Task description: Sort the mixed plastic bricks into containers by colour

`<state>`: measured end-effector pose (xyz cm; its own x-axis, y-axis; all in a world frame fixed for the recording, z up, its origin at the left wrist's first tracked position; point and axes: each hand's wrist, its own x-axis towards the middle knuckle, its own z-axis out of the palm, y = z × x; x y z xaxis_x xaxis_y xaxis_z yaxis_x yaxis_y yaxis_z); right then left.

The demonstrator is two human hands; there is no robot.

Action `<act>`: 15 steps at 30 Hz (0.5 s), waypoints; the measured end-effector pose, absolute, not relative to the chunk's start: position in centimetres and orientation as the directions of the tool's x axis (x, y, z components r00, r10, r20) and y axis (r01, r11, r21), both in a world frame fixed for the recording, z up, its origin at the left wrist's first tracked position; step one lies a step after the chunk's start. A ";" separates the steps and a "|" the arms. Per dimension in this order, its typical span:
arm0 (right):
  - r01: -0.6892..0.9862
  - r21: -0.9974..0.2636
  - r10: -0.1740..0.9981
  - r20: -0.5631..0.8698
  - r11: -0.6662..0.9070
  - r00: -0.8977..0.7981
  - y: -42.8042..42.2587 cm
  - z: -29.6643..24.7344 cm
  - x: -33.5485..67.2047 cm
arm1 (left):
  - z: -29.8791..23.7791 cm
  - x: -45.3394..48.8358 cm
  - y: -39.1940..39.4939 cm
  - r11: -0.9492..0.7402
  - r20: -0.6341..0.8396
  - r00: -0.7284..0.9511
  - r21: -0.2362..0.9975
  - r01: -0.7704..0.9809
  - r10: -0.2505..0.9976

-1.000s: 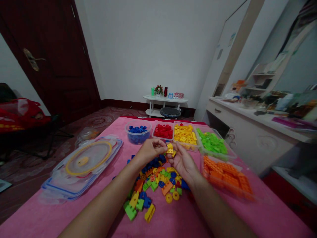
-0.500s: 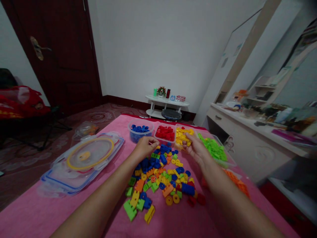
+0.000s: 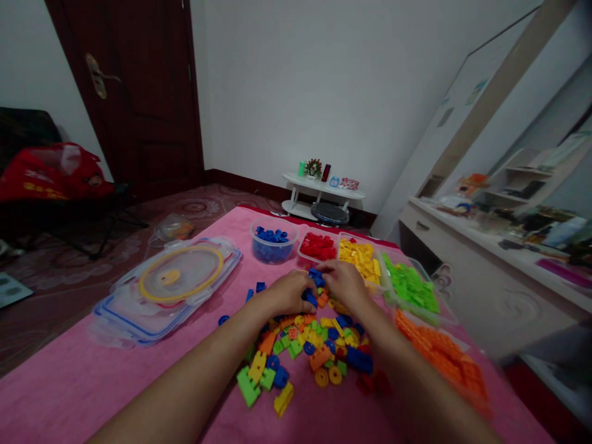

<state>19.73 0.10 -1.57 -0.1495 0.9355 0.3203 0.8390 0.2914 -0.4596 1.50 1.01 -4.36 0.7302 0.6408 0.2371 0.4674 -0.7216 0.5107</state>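
A heap of mixed coloured plastic bricks (image 3: 309, 348) lies on a pink cloth (image 3: 115, 388). My left hand (image 3: 289, 291) rests on the far edge of the heap, fingers curled round a blue brick (image 3: 309, 300). My right hand (image 3: 345, 283) is beside it, fingers bent down onto blue bricks (image 3: 316, 276) at the same spot. Beyond the hands stand a round tub of blue bricks (image 3: 272, 240), a tray of red bricks (image 3: 319, 245), a tray of yellow bricks (image 3: 361, 258) and a tray of green bricks (image 3: 411, 285). A tray of orange bricks (image 3: 441, 357) sits to the right.
Clear lids with a yellow ring (image 3: 178, 280) are stacked at the left of the cloth. A dark door (image 3: 139, 92), a red bag (image 3: 50, 172), a small white shelf table (image 3: 324, 194) and a white dresser (image 3: 499, 277) surround the place.
My right hand has come back from the yellow tray to the heap. Both hands now meet over blue bricks at the heap's far edge. The view has shifted slightly left.
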 end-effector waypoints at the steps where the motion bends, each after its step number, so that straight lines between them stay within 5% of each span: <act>1: 0.860 -0.398 0.925 0.328 0.320 -0.193 -0.3 -2.5 19.0 | -4.2 1.3 1.1 -0.713 0.214 0.733 0.514 0.478 0.646; 7: 0.893 -0.273 0.926 0.230 0.357 -0.300 -1.8 -3.5 17.3 | -2.4 -0.3 1.6 -0.619 0.012 0.811 0.652 0.437 0.586; 12: 0.882 -0.394 0.960 -0.003 0.257 -0.281 -2.8 -0.2 19.5 | -1.4 -1.8 2.1 -0.461 -0.055 0.826 0.808 0.367 0.562; 15: 0.884 -0.429 0.982 0.082 0.188 -0.169 -2.5 -0.4 20.8 | -1.8 -1.8 2.7 -0.444 0.026 0.755 0.821 0.358 0.656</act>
<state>20.77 -2.54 -0.40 -0.1689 0.9823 0.0815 0.8837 0.1876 -0.4288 -1.82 2.74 -1.78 0.7546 0.6556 0.0261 0.3575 -0.4443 0.8214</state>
